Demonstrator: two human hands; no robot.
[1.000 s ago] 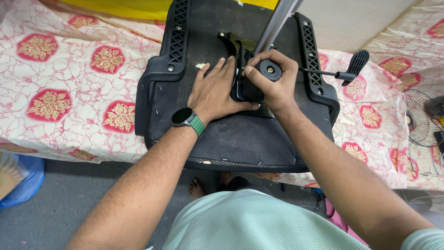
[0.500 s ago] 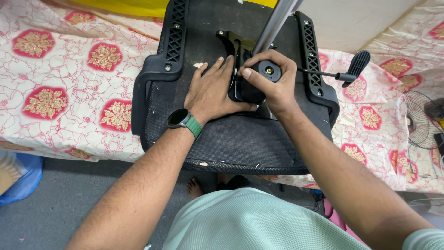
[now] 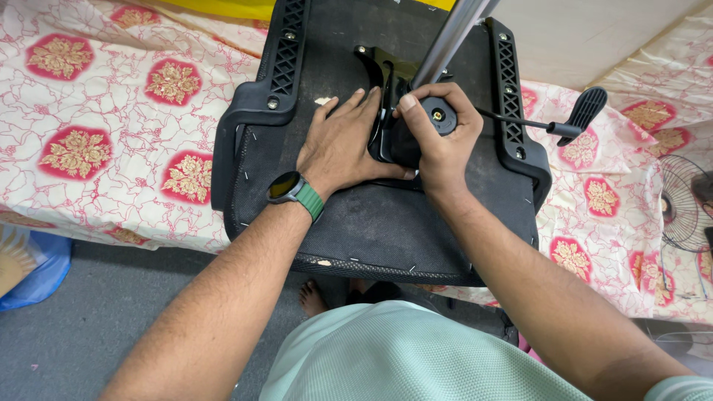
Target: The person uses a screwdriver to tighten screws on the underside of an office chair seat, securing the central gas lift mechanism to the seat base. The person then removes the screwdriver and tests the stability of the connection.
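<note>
Black seat base: an upturned office chair seat (image 3: 386,223), underside up, lies on a bed, its fabric edge stapled around the rim.
Bed cover: cream cloth (image 3: 111,148) with red line pattern and red-and-gold medallions, spread under and around the seat.
Mechanism: a black metal plate (image 3: 382,78) is fixed at the middle of the seat underside; a grey metal column (image 3: 449,37) rises from it toward the top edge of the view.
Knob: a round black knob (image 3: 440,116) with a small brass centre sits at the near end of the mechanism.
Lever: a thin rod with a black paddle handle (image 3: 583,111) projects from the mechanism toward the seat's right side.
Left hand: left hand (image 3: 343,145) lies flat, palm down, on the seat just beside the mechanism; fingers extended and close together, fingertips touching the plate's edge. A dark watch on a green strap (image 3: 297,189) sits on the wrist.
Right hand: right hand (image 3: 438,141) is wrapped over the mechanism's near end; fingers curled around the knob, thumb pressed at its left side.
Side rails: black plastic lattice brackets (image 3: 286,52) run along both long sides of the seat.
Surroundings: a grey floor (image 3: 111,312) below the bed, a blue object (image 3: 41,271) at the left, a fan's wire guard (image 3: 683,200) at the right.
</note>
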